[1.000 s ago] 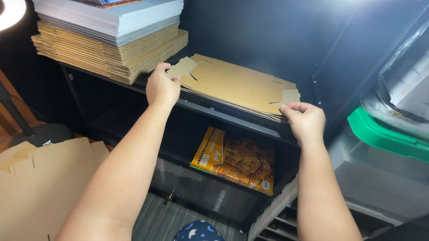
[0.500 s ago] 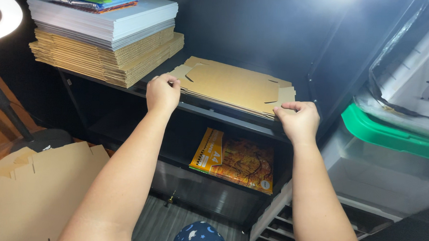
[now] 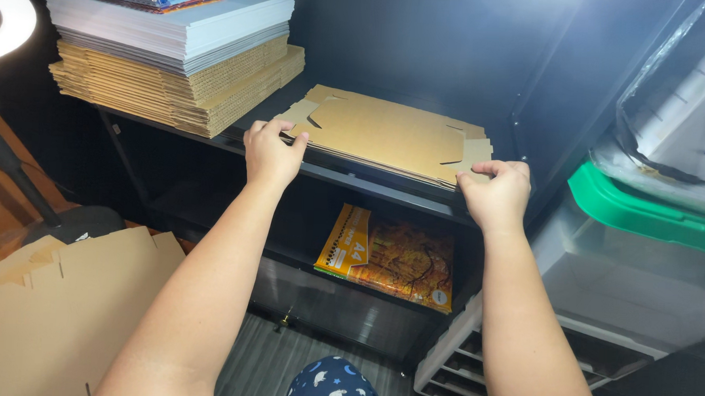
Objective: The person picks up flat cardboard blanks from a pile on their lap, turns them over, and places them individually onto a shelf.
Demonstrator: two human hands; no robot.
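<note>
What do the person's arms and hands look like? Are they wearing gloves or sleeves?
No gloves and no sleeves show. The left hand and the right hand are both bare, and both forearms are bare as far down as the picture shows. I can see no watch, bracelet or ring on them. The fingernails look short and plain.

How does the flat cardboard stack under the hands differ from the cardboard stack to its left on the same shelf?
The thin cardboard stack holds only a few sheets; the tall cardboard stack is many layers thick. The thin one has a bare top showing notched flaps; the tall one bears white sheets and colourful folders. The left hand and right hand grip the thin one's front edge; nothing touches the tall one. Both are brown, lie flat and sit on the dark shelf.
</note>
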